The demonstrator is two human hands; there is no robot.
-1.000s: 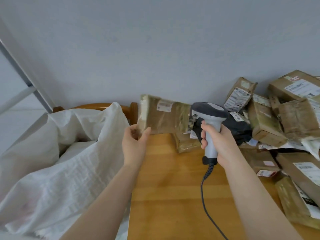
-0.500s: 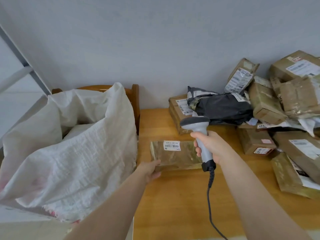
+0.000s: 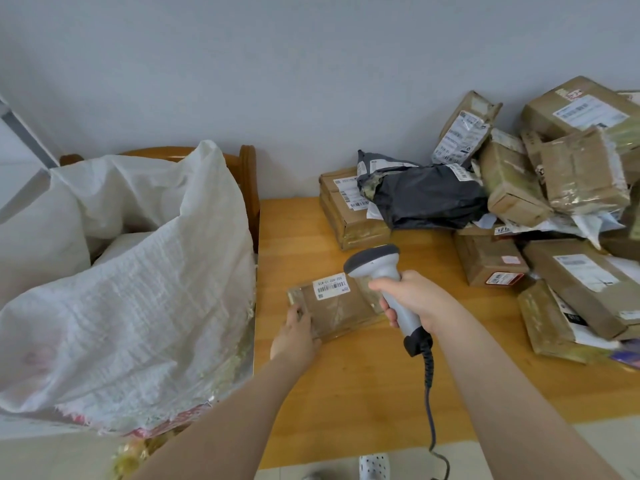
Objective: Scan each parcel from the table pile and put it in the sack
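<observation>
Left hand [image 3: 297,336] grips near corner of parcel [image 3: 337,306], flat and label-up on table [image 3: 346,393]. Right hand [image 3: 412,299] clasped round scanner [image 3: 377,271] handle, head just over parcel. Step: scanning. Next, likely: lift parcel left into sack [image 3: 138,289].

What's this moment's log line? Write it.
left hand: holds parcel, label up | right hand: scanner near label | sack: beside table

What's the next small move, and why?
Probably aim the scanner at the label and trigger: the parcel lies flat on the table, label up, left hand holding its near corner, right hand gripping the scanner just right of the label.
</observation>
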